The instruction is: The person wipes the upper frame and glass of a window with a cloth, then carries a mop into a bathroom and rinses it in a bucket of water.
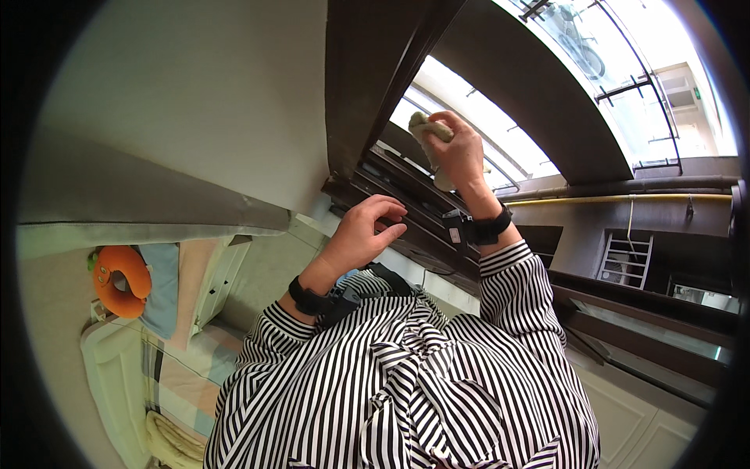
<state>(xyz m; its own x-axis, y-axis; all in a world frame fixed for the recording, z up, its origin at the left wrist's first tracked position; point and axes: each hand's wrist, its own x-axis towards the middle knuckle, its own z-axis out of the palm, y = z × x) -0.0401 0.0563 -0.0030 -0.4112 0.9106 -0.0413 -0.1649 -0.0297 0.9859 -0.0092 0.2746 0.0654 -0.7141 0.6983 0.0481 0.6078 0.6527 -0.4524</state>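
Note:
A crumpled greenish-beige cloth (432, 149) is bunched in my right hand (463, 153), raised in front of the window opening. Part of it hangs below my fingers. Lower and to the left, my left hand (366, 231) holds nothing; its fingers curve with the thumb apart. That hand is close to the dark window frame's sill track (404, 202); whether it touches cannot be told. Both wrists wear black straps, and a small device (456, 227) sits on the right one.
A dark upright frame (375, 76) and pale wall rise ahead. Outside are metal window bars (630, 85), a yellow pipe (615, 200) and a white rack (626, 258). At left, an orange neck pillow (121, 281) lies by a bed with a white headboard (111, 375).

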